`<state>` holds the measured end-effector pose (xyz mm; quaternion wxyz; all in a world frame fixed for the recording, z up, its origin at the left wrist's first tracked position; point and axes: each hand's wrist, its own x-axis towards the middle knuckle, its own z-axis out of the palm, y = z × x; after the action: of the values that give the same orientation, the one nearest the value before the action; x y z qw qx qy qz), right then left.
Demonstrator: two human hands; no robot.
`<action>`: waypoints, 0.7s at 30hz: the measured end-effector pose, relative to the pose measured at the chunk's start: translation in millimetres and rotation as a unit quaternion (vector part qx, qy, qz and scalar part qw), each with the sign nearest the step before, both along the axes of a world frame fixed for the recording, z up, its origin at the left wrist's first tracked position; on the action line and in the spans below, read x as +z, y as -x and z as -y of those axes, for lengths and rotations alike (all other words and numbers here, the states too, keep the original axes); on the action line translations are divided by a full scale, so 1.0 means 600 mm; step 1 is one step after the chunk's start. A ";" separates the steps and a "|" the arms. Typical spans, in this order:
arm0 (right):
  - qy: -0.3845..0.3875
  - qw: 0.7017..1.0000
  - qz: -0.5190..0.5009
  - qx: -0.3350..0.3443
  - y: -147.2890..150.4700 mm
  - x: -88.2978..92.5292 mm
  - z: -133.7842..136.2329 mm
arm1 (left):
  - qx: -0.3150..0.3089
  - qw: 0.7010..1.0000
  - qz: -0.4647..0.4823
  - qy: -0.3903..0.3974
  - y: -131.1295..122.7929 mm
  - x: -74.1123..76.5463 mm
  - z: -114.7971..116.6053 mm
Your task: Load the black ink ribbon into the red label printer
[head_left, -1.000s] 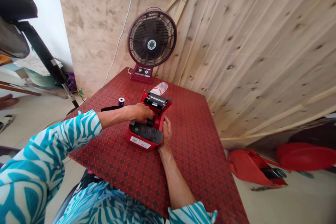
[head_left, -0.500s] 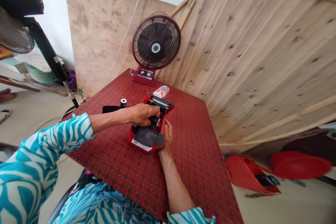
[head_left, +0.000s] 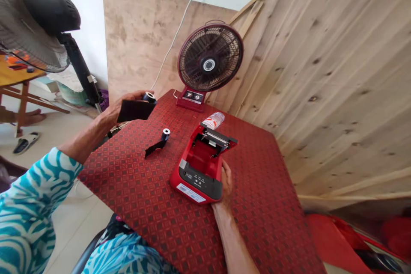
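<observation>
My left hand (head_left: 119, 105) is raised over the table's left edge, closed on a black paper roll (head_left: 149, 97) with a loose dark flap hanging from it. On the table sits a small red and black receipt printer (head_left: 199, 182), its lid tilted up and its red inner bay bare. My right hand (head_left: 226, 182) grips the printer's right side, with some fingers hidden behind it. A second black roll (head_left: 165, 135) with a white core stands left of the printer, its short dark strip lying on the tablecloth.
Behind the printer's lid lies a clear plastic bottle (head_left: 214, 120). A maroon table fan (head_left: 209, 65) stands at the back of the red patterned table (head_left: 257, 180). To the left is a black standing fan (head_left: 51, 13); a wooden plank wall (head_left: 321, 94) borders the right side.
My left hand has come out of the printer and moved left and up with the roll. The printer's bay now shows bare. My right hand stays on the printer; the view has shifted.
</observation>
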<state>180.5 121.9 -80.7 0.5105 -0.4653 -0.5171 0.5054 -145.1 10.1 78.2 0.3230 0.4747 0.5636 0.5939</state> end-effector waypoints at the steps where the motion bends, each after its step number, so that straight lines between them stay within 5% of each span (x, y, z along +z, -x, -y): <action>1: 0.004 1.000 0.008 -0.003 0.000 0.004 0.001 | 0.012 0.999 0.033 0.011 0.009 -0.014 -0.007; 13: 0.043 0.999 -0.020 -0.004 -0.001 0.001 0.000 | 0.103 0.995 0.008 0.003 -0.018 -0.138 -0.229; 18: -0.006 1.000 0.009 0.015 -0.006 -0.003 -0.001 | 0.113 0.991 -0.041 0.053 -0.018 -0.202 -0.252; 21: -0.005 1.000 0.009 0.009 -0.006 -0.003 -0.001 | 0.107 0.989 -0.071 0.075 -0.007 -0.220 -0.248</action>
<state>184.3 122.6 -82.5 0.5035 -0.4623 -0.5282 0.5038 -141.1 159.0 -53.7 0.2517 0.4267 0.6758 0.5457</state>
